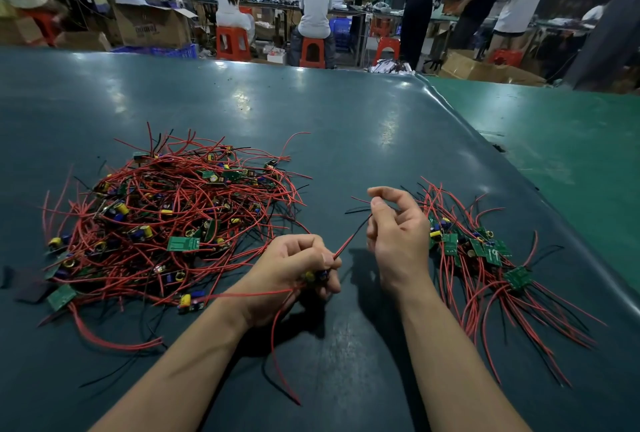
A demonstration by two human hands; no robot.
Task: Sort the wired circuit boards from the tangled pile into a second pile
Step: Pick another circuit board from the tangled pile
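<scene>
Head view: left hand [300, 267] curled tight round a board [317, 275] w/ blue and yellow caps, its red wires [277, 331] trailing down toward the near edge. Right hand [398, 234] fingers curled, thumb and forefinger pinching the far end of a red/black lead [349, 239] stretched taut between both hands. Big pile [166, 223] of boards and red wires lies left of the hands, spread wide on the mat [329, 126]. Second pile [485, 258] sits just right of the right hand, wires fanned toward the near-right. No bins on the mat. Bare mat beyond both piles up to the far edge; mat's right edge runs close past second pile, lighter green surface [554, 140] beside it.
</scene>
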